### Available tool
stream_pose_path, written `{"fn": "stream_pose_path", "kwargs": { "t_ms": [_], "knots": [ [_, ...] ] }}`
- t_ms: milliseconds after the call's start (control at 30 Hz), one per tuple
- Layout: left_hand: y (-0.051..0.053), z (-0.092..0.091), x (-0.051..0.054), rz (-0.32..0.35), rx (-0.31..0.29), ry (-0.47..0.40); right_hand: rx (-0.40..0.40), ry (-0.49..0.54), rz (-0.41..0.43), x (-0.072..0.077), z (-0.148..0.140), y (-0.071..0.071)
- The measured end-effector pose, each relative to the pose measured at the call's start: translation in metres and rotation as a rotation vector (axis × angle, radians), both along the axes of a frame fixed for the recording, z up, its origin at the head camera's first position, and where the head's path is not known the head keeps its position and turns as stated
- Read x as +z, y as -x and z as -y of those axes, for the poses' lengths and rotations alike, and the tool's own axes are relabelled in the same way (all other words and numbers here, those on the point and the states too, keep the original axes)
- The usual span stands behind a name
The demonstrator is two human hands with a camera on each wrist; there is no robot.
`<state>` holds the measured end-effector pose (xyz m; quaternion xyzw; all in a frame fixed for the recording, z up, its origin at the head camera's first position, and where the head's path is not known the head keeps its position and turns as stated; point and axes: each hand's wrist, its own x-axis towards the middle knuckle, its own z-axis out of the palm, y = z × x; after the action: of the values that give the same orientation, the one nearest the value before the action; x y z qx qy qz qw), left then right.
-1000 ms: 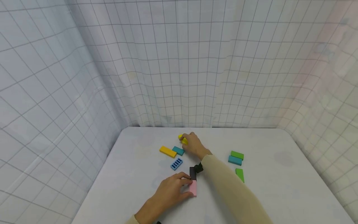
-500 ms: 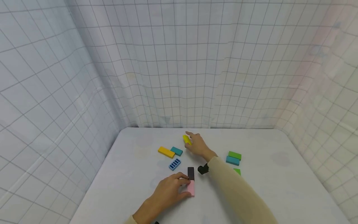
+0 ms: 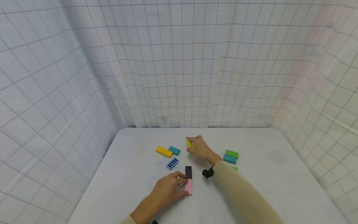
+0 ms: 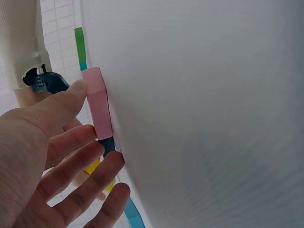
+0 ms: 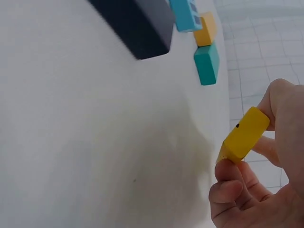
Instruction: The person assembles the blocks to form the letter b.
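Observation:
In the head view, my left hand [image 3: 167, 188] lies beside the pink block [image 3: 188, 187] and pinches it between thumb and index finger. Against the pink block's far end sits a black block [image 3: 188, 172]; the two form a straight line. Farther off, my right hand [image 3: 202, 149] grips a yellow block [image 3: 190, 144]. The right wrist view shows that yellow block [image 5: 246, 135] tilted between thumb and fingertips, seemingly off the table. From the left wrist, the pink block [image 4: 97, 102] shows thumb and index finger at its side, the other fingers loosely spread.
Left of the right hand lie an orange block [image 3: 164, 151], a teal block [image 3: 174, 151] and a slotted blue block [image 3: 172, 163]. On the right are a green block [image 3: 232, 154], a blue-teal block [image 3: 230, 159] and another green one, partly behind the right sleeve [image 3: 240, 189].
My right hand has drawn the yellow block to the right and toward me, away from the teal block. My left hand stays at the pink block. The head view has shifted slightly.

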<state>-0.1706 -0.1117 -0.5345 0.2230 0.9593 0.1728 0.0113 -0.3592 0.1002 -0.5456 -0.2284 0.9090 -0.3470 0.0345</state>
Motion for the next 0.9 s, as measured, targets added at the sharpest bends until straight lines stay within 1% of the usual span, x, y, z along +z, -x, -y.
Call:
{"fn": "stream_pose_path", "kwargs": {
  "t_ms": [33,100,133,167,200,267,300,333,367,400,467,533,733,900],
  "knots": [
    [0.000,0.000,0.000,-0.001,-0.001,-0.002,0.018,-0.004,-0.035,-0.008,-0.003,0.004],
    [0.000,0.001,0.000,-0.011,-0.006,-0.009,0.030,-0.015,-0.059,-0.013,-0.006,0.006],
    [0.000,0.001,0.000,-0.018,-0.009,-0.012,0.040,-0.023,-0.088,-0.021,-0.008,0.010],
    [0.000,0.002,-0.001,-0.028,-0.014,-0.015,0.042,-0.028,-0.069,-0.020,-0.009,0.009],
    [0.001,0.002,-0.001,-0.034,-0.017,-0.016,0.046,-0.036,-0.075,-0.027,-0.011,0.012],
    [0.001,0.002,-0.002,-0.038,-0.019,-0.013,0.043,-0.041,-0.027,-0.026,-0.012,0.011],
    [0.002,0.002,-0.002,-0.037,-0.018,-0.011,0.045,-0.043,-0.012,-0.029,-0.014,0.011],
    [0.002,0.002,-0.002,-0.036,-0.016,-0.006,0.053,-0.051,-0.007,-0.027,-0.015,0.009],
    [0.002,0.001,-0.002,-0.033,-0.014,-0.003,0.053,-0.055,0.027,-0.020,-0.015,0.004],
    [0.002,0.000,-0.002,-0.025,-0.009,0.000,0.055,-0.051,0.039,-0.018,-0.017,0.000],
    [0.001,-0.001,-0.003,-0.018,-0.004,0.003,0.062,-0.056,0.065,-0.006,-0.018,-0.010],
    [0.000,-0.001,-0.002,-0.016,-0.003,0.003,0.071,-0.064,0.067,0.001,-0.020,-0.019],
    [-0.001,-0.001,0.000,0.000,0.012,0.013,0.092,-0.045,0.068,0.001,-0.026,-0.024],
    [-0.002,-0.001,0.000,0.017,0.017,0.010,0.146,-0.030,0.102,0.000,-0.029,-0.025]
  ]
}}
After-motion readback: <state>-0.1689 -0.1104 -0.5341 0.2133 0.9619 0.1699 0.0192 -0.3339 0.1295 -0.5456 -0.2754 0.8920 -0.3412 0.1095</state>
